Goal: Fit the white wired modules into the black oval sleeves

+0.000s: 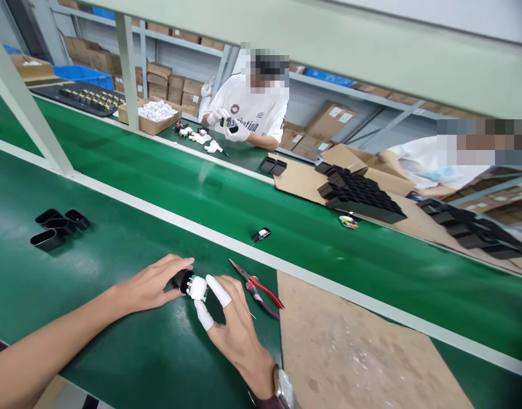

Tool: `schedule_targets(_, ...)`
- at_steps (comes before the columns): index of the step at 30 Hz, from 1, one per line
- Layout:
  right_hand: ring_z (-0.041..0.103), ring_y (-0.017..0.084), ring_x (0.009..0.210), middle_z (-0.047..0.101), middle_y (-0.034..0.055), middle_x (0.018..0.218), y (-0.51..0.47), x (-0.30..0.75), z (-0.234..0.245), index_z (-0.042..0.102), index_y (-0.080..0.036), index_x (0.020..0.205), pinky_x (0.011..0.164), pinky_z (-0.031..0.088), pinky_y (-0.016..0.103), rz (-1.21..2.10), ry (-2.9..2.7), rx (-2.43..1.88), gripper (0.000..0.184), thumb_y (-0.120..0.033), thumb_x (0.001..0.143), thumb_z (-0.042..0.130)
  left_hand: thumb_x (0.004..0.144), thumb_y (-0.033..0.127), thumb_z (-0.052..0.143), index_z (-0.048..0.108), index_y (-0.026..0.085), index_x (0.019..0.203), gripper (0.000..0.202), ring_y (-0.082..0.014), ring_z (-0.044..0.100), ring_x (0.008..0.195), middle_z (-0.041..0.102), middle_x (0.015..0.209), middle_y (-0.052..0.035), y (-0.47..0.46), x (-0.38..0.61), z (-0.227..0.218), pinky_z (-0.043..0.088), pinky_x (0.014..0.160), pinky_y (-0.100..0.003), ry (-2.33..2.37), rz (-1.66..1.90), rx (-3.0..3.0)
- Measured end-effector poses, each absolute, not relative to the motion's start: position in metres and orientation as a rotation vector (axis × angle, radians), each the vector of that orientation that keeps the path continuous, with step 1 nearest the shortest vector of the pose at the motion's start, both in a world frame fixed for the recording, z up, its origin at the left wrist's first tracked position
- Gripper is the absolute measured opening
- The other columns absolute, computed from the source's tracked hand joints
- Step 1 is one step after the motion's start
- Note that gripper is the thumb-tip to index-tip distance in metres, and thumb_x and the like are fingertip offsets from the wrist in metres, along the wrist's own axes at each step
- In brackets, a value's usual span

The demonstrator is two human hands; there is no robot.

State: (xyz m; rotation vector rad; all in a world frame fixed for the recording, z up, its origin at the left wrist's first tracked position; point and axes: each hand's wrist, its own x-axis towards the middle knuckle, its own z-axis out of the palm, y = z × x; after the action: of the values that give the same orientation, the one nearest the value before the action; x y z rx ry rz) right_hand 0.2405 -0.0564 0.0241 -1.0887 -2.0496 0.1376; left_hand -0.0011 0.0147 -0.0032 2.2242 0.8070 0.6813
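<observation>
My left hand (158, 283) is closed around a black plastic housing (183, 280), its open end turned to the right. Between the thumb and index finger of my right hand (232, 318), both in white finger cots, is a white part with a green circuit board (198, 288). The white part sits at the mouth of the housing; how far it reaches inside is hidden. Just right of my right hand lie long-nose pliers (256, 288) with red and black handles. Several empty black housings (58, 226) stand on the green bench to the left.
A brown cardboard sheet (354, 346) covers the bench at right. Beyond a pale rail (167, 215), a green belt carries a black unit (261, 234). Across it, a co-worker (252, 108) handles parts beside a box of white pieces (152, 113). Many black housings (363, 196) stand in rows.
</observation>
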Motion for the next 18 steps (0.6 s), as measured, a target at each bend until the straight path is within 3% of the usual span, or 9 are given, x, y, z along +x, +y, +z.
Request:
schedule_targets(9,0.056,0.031,0.118,0.064,0.0159,0.126,-0.061,0.238,0.021,0.035,-0.016,0.158,0.098,0.057,0.053,0.039,-2.184,-1.156,0.067,-0.008,0.097,0.063,0.099,0.013,0.061,0.032,0.031,0.160,0.070,-0.0253,0.063,0.128,0.057,0.141,-0.0123,0.010,-0.002,-0.001,0.057,0.109,-0.043,0.779,0.691,2.283)
schedule_targets(18,0.056,0.032,0.111,0.063,0.0165,0.122,-0.061,0.232,0.036,0.037,-0.011,0.154,0.092,0.058,0.049,-0.020,-2.300,-1.215,0.059,-0.006,0.097,0.056,0.102,0.018,0.060,0.028,0.030,0.163,0.070,-0.0263,0.062,0.130,0.058,0.141,-0.0128,0.010,-0.002,0.000,0.057,0.109,-0.045,0.774,0.696,2.296)
